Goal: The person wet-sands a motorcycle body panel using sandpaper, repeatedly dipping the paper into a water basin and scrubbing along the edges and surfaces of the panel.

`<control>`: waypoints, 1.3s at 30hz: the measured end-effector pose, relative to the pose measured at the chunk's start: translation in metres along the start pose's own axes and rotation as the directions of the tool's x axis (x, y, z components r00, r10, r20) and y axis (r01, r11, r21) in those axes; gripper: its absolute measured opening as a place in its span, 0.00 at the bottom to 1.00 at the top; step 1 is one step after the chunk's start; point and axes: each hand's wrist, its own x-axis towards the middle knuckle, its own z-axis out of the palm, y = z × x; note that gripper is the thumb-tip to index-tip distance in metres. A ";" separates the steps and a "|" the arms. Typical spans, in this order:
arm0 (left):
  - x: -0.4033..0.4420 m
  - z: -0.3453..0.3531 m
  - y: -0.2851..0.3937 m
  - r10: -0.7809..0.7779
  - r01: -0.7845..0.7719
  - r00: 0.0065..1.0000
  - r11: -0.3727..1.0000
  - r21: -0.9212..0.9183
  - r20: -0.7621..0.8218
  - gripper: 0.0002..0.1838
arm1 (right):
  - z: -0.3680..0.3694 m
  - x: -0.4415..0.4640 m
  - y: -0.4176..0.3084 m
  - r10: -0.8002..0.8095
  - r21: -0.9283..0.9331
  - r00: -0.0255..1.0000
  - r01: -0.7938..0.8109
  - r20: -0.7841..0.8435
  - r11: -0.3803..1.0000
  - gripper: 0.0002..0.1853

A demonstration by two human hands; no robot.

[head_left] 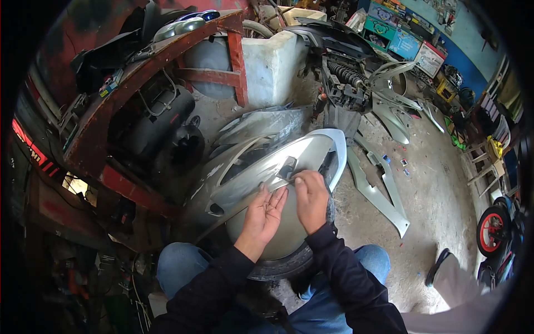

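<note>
A silver motorcycle fairing panel [253, 171] lies tilted in front of me, resting over a round drum-like support [253, 225] with a tyre [283, 269] around its base. My left hand [263, 218] is palm up at the panel's lower edge, fingers stretched out. Closed in a pinch, my right hand [311, 197] is at the same edge, beside a small dark cut-out [287, 167]. Whatever lies between its fingertips is hidden. Behind the panel are more grey fairing pieces [267, 125].
A red wooden bench [122, 83] stands at left, with an air compressor [161, 111] beneath. Silver trim parts [384, 195] lie on the concrete floor at right. A motorcycle frame with a spring [347, 72] is ahead. Another person's leg [456, 281] shows at lower right, near a red-rimmed wheel [492, 231].
</note>
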 end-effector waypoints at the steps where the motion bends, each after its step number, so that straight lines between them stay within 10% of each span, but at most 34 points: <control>1: -0.001 0.001 0.000 -0.004 0.004 1.000 1.000 0.003 -0.001 0.13 | -0.004 -0.001 0.012 0.155 -0.059 0.988 -0.155 0.002 0.986 0.08; 6: -0.003 0.003 0.000 -0.014 0.013 0.998 1.000 0.026 0.060 0.13 | 0.000 0.004 -0.008 -0.103 -0.046 0.992 0.106 0.072 0.993 0.08; 10: 0.000 -0.001 0.002 0.007 -0.009 0.997 1.000 0.019 0.078 0.13 | -0.010 0.006 0.018 0.276 -0.045 0.961 -0.275 0.018 0.961 0.07; 13: 0.001 0.000 -0.002 -0.006 0.007 0.999 1.000 -0.012 0.037 0.12 | 0.000 0.001 -0.012 -0.066 -0.043 0.996 0.069 0.054 0.997 0.09; 16: -0.002 0.002 0.002 0.006 -0.006 0.997 1.000 0.003 0.072 0.11 | -0.010 0.000 0.029 0.309 0.033 0.951 -0.308 -0.032 0.951 0.07; 20: 0.000 0.002 -0.001 -0.002 0.003 1.000 0.999 -0.042 0.011 0.10 | -0.003 -0.005 -0.014 -0.036 -0.069 0.999 0.038 0.035 0.997 0.06; 24: -0.001 0.006 0.000 0.015 -0.014 1.000 0.999 -0.052 0.021 0.09 | -0.008 -0.006 0.027 0.292 -0.010 0.955 -0.293 -0.042 0.956 0.05; 26: 0.003 -0.002 -0.002 0.012 -0.010 0.999 0.999 -0.044 0.050 0.09 | 0.002 -0.009 -0.007 0.006 -0.019 1.000 -0.006 -0.002 1.000 0.06; 31: 0.000 0.003 -0.003 0.002 0.001 0.999 0.999 -0.043 0.054 0.09 | 0.000 -0.005 0.011 0.296 -0.005 0.953 -0.297 -0.068 0.955 0.05; 34: 0.004 -0.002 -0.007 -0.001 0.004 0.998 0.999 -0.041 0.061 0.09 | 0.005 -0.009 -0.020 -0.069 -0.030 0.993 0.072 0.096 0.997 0.05; 39: 0.005 -0.006 -0.005 -0.001 0.004 0.997 0.999 -0.040 0.077 0.13 | 0.002 -0.003 -0.001 0.011 -0.064 1.000 -0.010 0.010 0.998 0.06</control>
